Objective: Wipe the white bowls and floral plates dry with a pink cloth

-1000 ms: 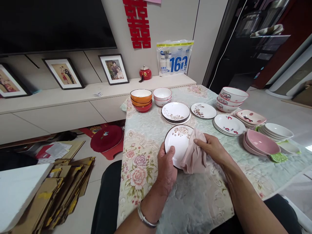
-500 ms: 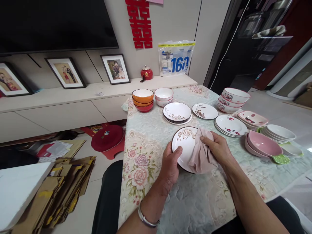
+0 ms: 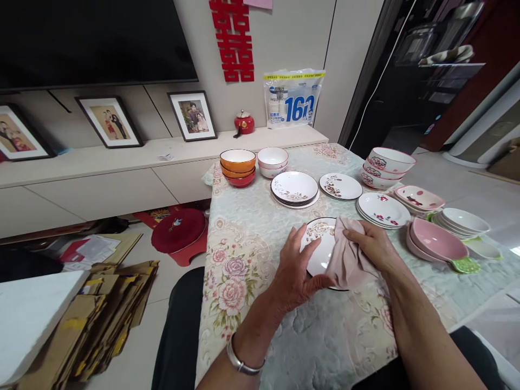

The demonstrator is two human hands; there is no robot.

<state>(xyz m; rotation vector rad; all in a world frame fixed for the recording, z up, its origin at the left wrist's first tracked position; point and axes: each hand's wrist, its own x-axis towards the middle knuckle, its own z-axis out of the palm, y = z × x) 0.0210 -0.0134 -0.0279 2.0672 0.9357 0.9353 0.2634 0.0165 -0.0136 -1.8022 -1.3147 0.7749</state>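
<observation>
White round floral-patterned plate (image 3: 320, 253): right hand (image 3: 371, 244) pinches pink cloth (image 3: 350, 262) over its 3 o'clock side; left hand (image 3: 298, 271), fingers spread, at 9 o'clock.

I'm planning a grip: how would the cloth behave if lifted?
The cloth would probably droop, given its loose folds. It looks thin, so likely light. It might drag across the plate, since it overlaps the rim.

A blue "160" (image 3: 299, 109) stands on the plastic bag (image 3: 294, 86); red double-happiness characters (image 3: 233, 38) hang on the wall (image 3: 290, 38).
</observation>
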